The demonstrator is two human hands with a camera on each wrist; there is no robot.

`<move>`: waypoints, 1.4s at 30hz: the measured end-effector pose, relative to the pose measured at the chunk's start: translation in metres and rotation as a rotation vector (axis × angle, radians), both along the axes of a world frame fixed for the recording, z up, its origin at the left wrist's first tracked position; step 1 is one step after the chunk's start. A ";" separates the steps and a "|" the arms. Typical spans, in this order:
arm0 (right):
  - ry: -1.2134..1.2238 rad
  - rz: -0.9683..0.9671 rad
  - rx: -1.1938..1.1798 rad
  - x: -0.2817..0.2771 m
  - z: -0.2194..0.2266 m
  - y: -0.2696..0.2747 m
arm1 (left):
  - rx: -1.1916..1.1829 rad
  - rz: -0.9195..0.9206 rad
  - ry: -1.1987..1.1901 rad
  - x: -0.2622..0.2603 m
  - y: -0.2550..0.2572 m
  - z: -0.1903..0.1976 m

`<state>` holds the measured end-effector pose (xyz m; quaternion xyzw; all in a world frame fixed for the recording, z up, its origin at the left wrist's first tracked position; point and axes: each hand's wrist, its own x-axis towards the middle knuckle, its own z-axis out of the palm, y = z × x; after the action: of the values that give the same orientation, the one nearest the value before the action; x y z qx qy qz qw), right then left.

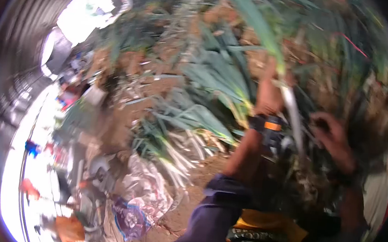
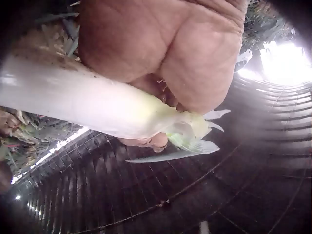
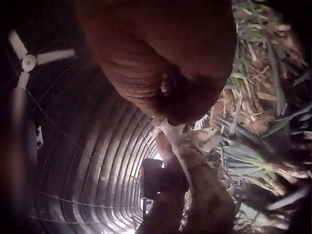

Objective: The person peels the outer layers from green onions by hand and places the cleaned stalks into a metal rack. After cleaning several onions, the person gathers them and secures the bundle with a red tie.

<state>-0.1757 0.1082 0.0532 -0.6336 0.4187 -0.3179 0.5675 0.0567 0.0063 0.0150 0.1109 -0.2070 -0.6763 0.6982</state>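
Note:
In the head view my left hand [image 1: 270,95] grips a long leek [image 1: 292,109], its green leaves rising away and its white stalk slanting down toward me. The left wrist view brings the thick white stalk [image 2: 83,100] close, with fingers wrapped round it near the pale green part. My right hand [image 1: 335,138] is just right of the stalk, fingers curled. Between its fingertips, in the right wrist view, a pale strip of leek skin [image 3: 173,134] is pinched. Its far end is hidden among blurred shapes.
Leafy leeks [image 1: 211,76] lie heaped on the soil ahead, and slim white-stalked ones [image 1: 176,161] to the left. A crumpled clear plastic bag [image 1: 146,186] is near them. More rooted leeks [image 3: 256,117] are piled at the right. A fan [image 3: 29,62] hangs overhead.

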 end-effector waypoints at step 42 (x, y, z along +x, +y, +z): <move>0.792 0.111 -0.554 -0.086 -0.088 0.028 | -0.071 0.159 -0.314 -0.018 0.002 0.010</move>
<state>-0.2612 0.1367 -0.0343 -0.8545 0.4678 -0.1209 0.1908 0.0387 0.0083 0.0251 0.2065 -0.3279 -0.5856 0.7120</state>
